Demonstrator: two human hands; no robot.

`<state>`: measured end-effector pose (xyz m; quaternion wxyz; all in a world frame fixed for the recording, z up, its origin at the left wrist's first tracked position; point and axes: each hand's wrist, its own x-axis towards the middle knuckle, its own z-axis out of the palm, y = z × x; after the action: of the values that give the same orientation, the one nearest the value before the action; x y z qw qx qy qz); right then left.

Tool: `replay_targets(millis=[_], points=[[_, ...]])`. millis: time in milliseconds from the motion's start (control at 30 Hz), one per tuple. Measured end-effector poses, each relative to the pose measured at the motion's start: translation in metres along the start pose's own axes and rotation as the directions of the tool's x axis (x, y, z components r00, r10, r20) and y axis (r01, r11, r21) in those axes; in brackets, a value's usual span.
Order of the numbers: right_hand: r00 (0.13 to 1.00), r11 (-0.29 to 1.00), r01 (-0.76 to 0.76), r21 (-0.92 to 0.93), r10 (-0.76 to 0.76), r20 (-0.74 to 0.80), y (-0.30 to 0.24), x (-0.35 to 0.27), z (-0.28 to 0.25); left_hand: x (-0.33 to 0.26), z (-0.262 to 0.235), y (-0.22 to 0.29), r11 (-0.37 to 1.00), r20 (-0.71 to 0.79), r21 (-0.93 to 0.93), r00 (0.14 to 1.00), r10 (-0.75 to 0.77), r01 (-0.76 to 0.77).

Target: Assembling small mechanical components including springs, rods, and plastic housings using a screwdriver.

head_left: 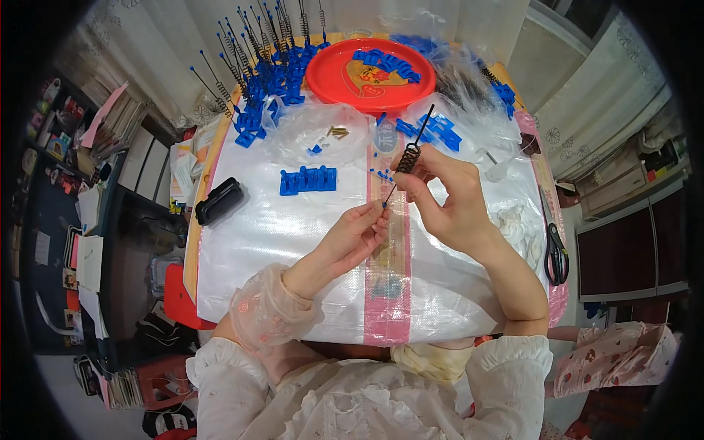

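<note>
White sheeting [257,238] is covering the counter [192,253], probably so small parts are showing up well. Scissors [556,253] are lying near its right edge, likely parked beyond the right forearm. Left hand [353,235] is pinching, thumb against fingers, at the blue cap [384,204] on the wire's lower end; fingers are partly hiding the contact. Right hand [449,192] is clamping the dark spring [408,157] by its coil. So the spring is hanging above the sheeting, bridging both hands, slanting up to the right, top end sticking out free. The two-point grip is probably steadying the thin wire. Black case [220,201] is sitting far left, out of the way. Blue clip strip [309,180] is lying between case and hands. Loose blue bits [381,174] are dotting the sheeting just past the fingers, seemingly for quick pickup. Brass pins [338,132] are resting in or on a clear bag [304,121]; can't tell which. Beyond, a red tray [323,84] is corralling blue pieces [386,64]. Back left, more springs [249,55] are standing in blue bases [275,95], probably to avoid tangling.
</note>
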<state>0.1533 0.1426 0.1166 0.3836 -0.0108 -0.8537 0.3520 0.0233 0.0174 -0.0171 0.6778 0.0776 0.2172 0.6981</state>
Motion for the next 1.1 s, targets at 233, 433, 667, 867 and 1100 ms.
replay_targets(millis=[233, 433, 667, 867, 1100], points=[[1.000, 1.000, -0.016, -0.004, 0.016, 0.003, 0.0043, -0.0012, 0.0039, -0.0003, -0.0004, -0.0005, 1.000, -0.020, 0.002, 1.000, -0.020, 0.021], [1.000, 1.000, -0.011, 0.012, 0.011, -0.005, 0.0018, -0.0010, 0.0031, -0.0001, 0.0027, 0.0016, 1.000, -0.035, 0.022, 0.999, 0.017, -0.016], [0.999, 0.999, -0.043, 0.006, 0.043, -0.011, 0.0019, 0.0003, 0.0015, 0.0010, -0.0014, 0.0002, 1.000, -0.005, 0.017, 1.000, 0.007, -0.007], [0.998, 0.998, -0.055, 0.024, 0.055, -0.015, 0.0025, 0.0004, 0.0021, 0.0012, -0.0011, -0.0004, 1.000, -0.013, -0.001, 1.000, -0.001, 0.001], [0.999, 0.999, -0.047, 0.007, 0.047, 0.007, 0.0009, -0.0018, 0.0028, 0.0003, -0.0020, -0.0006, 1.000, -0.009, -0.002, 1.000, -0.001, 0.001]])
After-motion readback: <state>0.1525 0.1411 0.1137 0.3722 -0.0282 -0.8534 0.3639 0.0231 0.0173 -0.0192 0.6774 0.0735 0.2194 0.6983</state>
